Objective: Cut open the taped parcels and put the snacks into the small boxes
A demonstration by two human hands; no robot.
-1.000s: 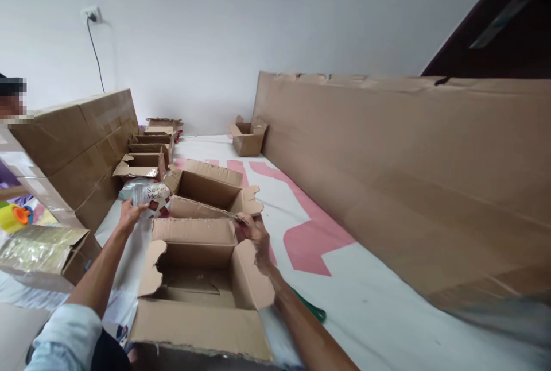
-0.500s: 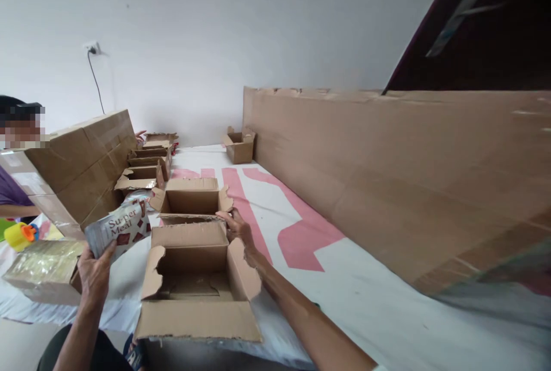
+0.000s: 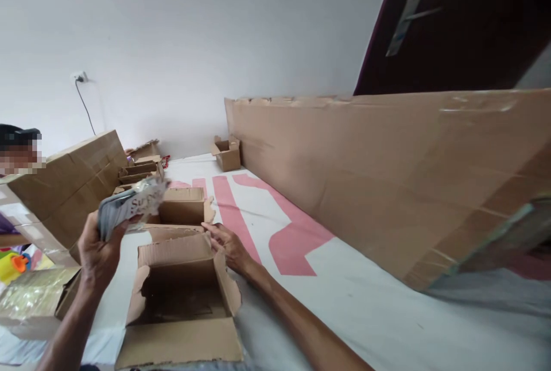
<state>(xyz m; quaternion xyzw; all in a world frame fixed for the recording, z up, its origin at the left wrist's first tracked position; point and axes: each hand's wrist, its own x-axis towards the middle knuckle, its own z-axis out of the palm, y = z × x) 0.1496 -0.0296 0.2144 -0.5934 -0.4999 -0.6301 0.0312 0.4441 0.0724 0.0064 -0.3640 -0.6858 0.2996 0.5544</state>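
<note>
In my left hand (image 3: 100, 250) is a glossy grey and white plastic packet (image 3: 129, 207), its printed words blurred, raised beside an open cardboard box (image 3: 183, 211). My right hand (image 3: 228, 247) is closed with its fingertips at that box's near right edge, by the flap. Another open cardboard box (image 3: 178, 342) stands closest to me, its flaps folded outward and its shadowed inside showing no contents. The packet covers the left part of the farther box.
Further cardboard boxes (image 3: 140, 171) line up toward the wall. A small open box (image 3: 227, 155) stands by a long cardboard panel (image 3: 365, 187). At left are a big carton (image 3: 73, 193), a taped box (image 3: 37, 296), a yellow toy (image 3: 12, 267) and another person.
My left hand has lifted the packet up and right, toward the farther box. My right hand stays at the box edge. The whole view has shifted slightly.
</note>
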